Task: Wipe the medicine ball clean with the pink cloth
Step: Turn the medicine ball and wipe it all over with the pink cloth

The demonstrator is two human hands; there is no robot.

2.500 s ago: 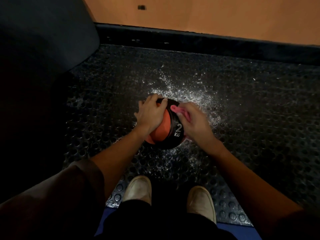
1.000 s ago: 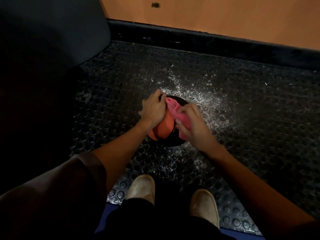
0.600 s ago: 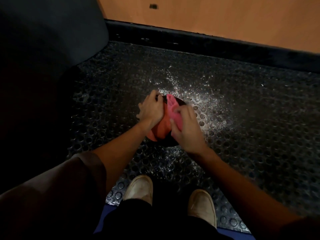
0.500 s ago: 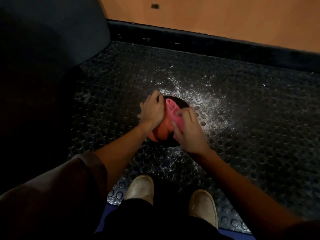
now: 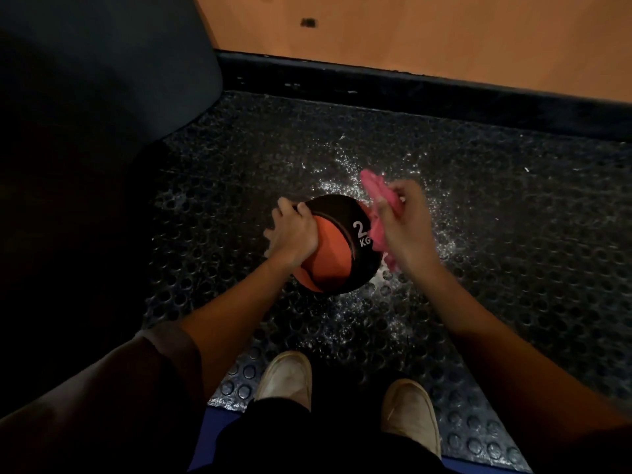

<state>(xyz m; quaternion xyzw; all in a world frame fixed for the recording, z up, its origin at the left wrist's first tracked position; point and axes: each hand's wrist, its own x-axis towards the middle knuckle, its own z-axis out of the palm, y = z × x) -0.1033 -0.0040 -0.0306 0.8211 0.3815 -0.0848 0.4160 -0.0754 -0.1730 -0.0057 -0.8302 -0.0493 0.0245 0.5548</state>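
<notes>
A black and orange medicine ball (image 5: 337,248) marked "2 KG" sits on the studded black floor mat (image 5: 513,234). My left hand (image 5: 290,234) grips the ball's left side, fingers curled over its top edge. My right hand (image 5: 403,224) holds the bunched pink cloth (image 5: 378,210) at the ball's right side. The cloth's upper end sticks up past my fingers and its lower end hangs beside the ball. Most of the ball's top face is uncovered.
White powder or droplets (image 5: 342,172) speckle the mat around the ball. A black baseboard (image 5: 410,90) and an orange wall (image 5: 444,35) run along the far edge. A dark padded shape (image 5: 102,80) fills the left. My two shoes (image 5: 287,378) stand at the near edge.
My right hand has swept the pink cloth off the ball's top to its right side, uncovering the "2 KG" mark. My left hand stays on the ball's left side.
</notes>
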